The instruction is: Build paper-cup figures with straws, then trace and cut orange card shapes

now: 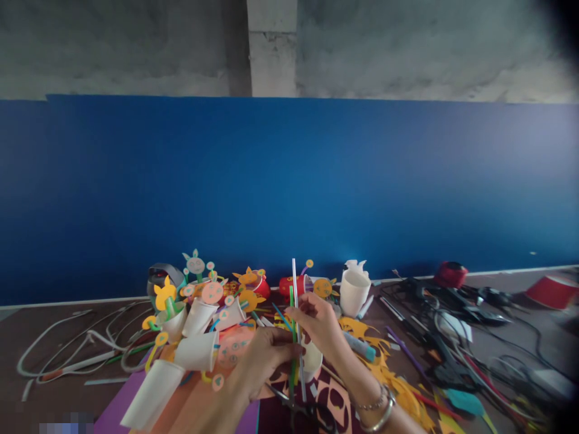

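Fingers closed, my left hand (271, 352) pinches a green straw (293, 337) around its middle. Just above and to the right, my right hand (316, 319) has its fingers closed on a clear straw (295, 277). The two straws stand nearly upright, side by side. Behind my hands lies a white paper cup (311, 360), partly hidden by them. Below the straws, black-handled scissors (323, 416) rest on dark paper with cut-out holes.
Paper cups (154, 392) and orange paper faces (235, 352) crowd the left side. An upright white cup (355, 292) holds torn paper. Yellow scraps (398, 386), a glue gun (456, 374) and cables lie on the right. A blue panel (289, 181) stands behind.
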`<action>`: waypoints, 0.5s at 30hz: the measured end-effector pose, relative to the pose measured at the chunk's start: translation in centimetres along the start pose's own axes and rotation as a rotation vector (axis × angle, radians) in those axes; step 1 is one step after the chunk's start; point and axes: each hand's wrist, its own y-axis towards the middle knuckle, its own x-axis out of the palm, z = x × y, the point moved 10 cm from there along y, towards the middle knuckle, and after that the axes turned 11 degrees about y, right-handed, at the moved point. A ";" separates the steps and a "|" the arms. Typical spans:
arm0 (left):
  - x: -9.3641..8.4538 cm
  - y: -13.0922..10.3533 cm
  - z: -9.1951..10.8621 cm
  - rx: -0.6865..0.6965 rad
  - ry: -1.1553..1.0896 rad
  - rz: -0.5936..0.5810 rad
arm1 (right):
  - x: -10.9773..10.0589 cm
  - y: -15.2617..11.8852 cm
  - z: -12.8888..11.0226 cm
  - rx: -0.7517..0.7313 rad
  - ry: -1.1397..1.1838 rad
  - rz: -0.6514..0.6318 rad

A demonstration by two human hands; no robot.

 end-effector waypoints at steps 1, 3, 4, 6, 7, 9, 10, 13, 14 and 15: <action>0.1 0.0 0.0 0.003 0.005 -0.004 | 0.0 0.0 -0.1 -0.011 -0.010 0.001; -0.1 0.1 0.0 0.004 0.015 0.006 | 0.1 -0.1 0.0 0.000 -0.010 -0.007; -0.2 0.1 0.0 0.007 0.014 0.016 | 0.2 -0.1 0.2 0.025 0.008 -0.020; -0.4 0.1 0.1 0.015 -0.006 0.024 | 0.4 0.0 0.9 0.108 0.070 -0.065; -0.4 0.1 0.2 0.021 -0.023 0.019 | 0.6 0.0 1.3 0.150 0.097 -0.089; -0.2 0.0 0.4 0.025 -0.057 -0.010 | 0.6 0.0 1.7 0.202 0.115 -0.117; 0.0 -0.1 0.4 0.022 -0.072 -0.030 | 0.5 0.1 1.8 0.213 0.107 -0.120; 0.5 -0.2 0.5 0.016 -0.105 -0.074 | 0.3 0.2 1.7 0.204 0.095 -0.110; 0.5 -0.2 0.5 0.018 -0.108 -0.075 | 0.3 0.2 1.6 0.200 0.099 -0.109; 0.5 -0.2 0.5 0.021 -0.108 -0.073 | 0.4 0.2 1.5 0.196 0.102 -0.108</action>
